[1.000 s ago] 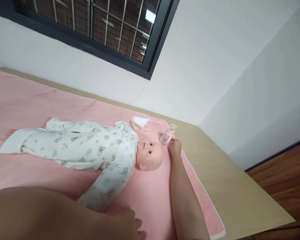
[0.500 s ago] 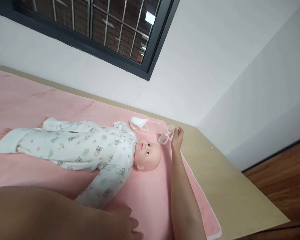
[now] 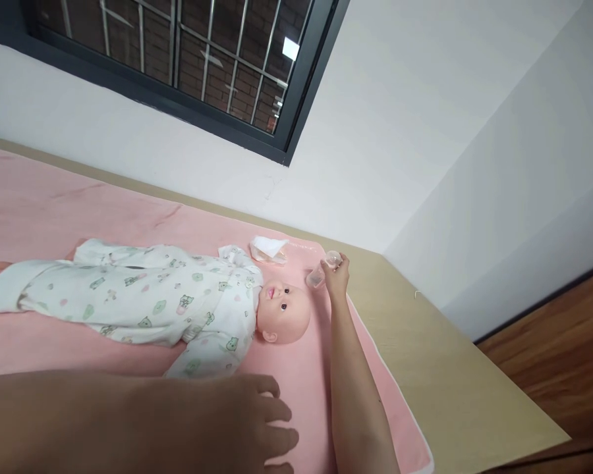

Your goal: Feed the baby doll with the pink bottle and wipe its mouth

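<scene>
A small clear baby bottle [image 3: 316, 276] with a transparent cap lies tilted near the corner of the pink mat. My right hand [image 3: 338, 271] has its fingers wrapped round the bottle at the cap end. To the left, a baby doll [image 3: 283, 315] lies on its back, dressed in a white suit with green and pink bear prints. My left hand [image 3: 247, 421] is in the foreground, palm down, fingers apart and holding nothing. It hides part of the doll's near sleeve.
A pack of white tissues or wipes [image 3: 269, 249] lies beyond the doll's head. The pink mat [image 3: 296, 382] covers a pale wooden board [image 3: 425, 368], whose edge shows at right. A white wall and a dark-framed barred window [image 3: 281, 141] stand behind.
My right hand has gone from touching beside the bottle's cap to closing its fingers round it. My left hand has come further into view, fingers spread. The view has shifted slightly.
</scene>
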`<state>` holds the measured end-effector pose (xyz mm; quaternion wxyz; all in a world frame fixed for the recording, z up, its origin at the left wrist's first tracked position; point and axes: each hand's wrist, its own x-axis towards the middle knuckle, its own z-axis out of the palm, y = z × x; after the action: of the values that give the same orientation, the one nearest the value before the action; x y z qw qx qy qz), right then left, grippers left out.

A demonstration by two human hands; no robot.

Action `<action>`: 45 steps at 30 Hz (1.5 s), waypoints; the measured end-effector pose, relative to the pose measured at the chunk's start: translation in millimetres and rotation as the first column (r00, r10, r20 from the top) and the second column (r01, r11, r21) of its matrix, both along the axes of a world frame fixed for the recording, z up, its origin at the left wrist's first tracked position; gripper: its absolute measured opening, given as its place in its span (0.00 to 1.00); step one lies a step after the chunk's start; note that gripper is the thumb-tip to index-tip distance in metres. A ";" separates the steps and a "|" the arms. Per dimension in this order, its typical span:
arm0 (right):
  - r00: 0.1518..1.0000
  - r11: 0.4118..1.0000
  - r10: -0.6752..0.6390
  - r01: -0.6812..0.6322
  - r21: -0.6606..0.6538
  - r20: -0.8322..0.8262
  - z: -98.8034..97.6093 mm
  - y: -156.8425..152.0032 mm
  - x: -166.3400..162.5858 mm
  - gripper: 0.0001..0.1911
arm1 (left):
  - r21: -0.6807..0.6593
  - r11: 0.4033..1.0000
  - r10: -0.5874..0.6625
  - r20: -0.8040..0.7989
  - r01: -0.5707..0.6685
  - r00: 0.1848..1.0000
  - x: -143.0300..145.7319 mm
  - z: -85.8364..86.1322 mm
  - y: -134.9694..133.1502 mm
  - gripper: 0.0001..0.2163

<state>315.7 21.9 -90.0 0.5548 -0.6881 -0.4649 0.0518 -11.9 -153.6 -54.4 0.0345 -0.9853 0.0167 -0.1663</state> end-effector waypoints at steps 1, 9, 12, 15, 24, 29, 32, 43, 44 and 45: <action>1.000 1.000 0.004 -0.003 0.015 -0.021 1.1 0.6 0.2 0.36 | 0.010 0.998 -0.056 0.002 0.056 0.998 2.6 9.6 3.1 0.05; 0.943 0.925 0.270 -0.198 0.326 -0.193 40.6 -5.1 -26.9 0.41 | -0.057 0.986 0.164 0.204 -0.156 0.965 -2.0 49.9 53.2 0.10; 0.873 0.847 0.438 -0.319 0.426 -0.215 63.1 -17.0 -53.5 0.41 | -0.204 0.924 0.373 0.291 -0.324 0.881 -8.9 59.2 70.3 0.13; 0.804 0.769 0.574 -0.465 0.439 -0.155 81.0 -36.3 -84.9 0.39 | -0.345 0.820 0.566 0.376 -0.456 0.733 -12.0 64.4 81.2 0.17; 0.677 0.638 0.735 -0.704 0.313 0.024 105.0 -99.7 -155.2 0.33 | -0.446 0.737 0.670 0.385 -0.507 0.634 -12.6 61.5 93.2 0.31; 0.613 0.591 0.789 -0.741 0.319 -0.040 97.9 -109.0 -177.0 0.33 | -0.492 0.688 0.710 0.302 -0.534 0.636 -9.9 62.4 91.9 0.31; 0.608 0.589 0.793 -0.743 0.317 -0.047 94.4 -109.9 -183.3 0.34 | -0.505 0.683 0.711 0.296 -0.528 0.637 -8.8 61.5 93.6 0.31; 0.664 0.656 0.748 -0.738 0.157 -0.002 103.1 -106.3 -164.6 0.28 | -0.451 0.667 0.731 0.241 -0.593 0.638 -8.0 60.0 100.3 0.16; 0.660 0.653 0.751 -0.743 0.147 0.001 103.5 -106.2 -163.8 0.27 | -0.446 0.664 0.735 0.238 -0.601 0.635 -8.4 59.5 100.9 0.16; 0.654 0.648 0.756 -0.749 0.139 0.002 103.7 -106.2 -163.1 0.27 | -0.441 0.659 0.739 0.234 -0.609 0.631 -8.8 58.8 101.6 0.17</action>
<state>152.6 -84.3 13.7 0.5388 -0.3946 -0.6950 0.2665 -20.7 -51.9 4.4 -0.0628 -0.8539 -0.3929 -0.3354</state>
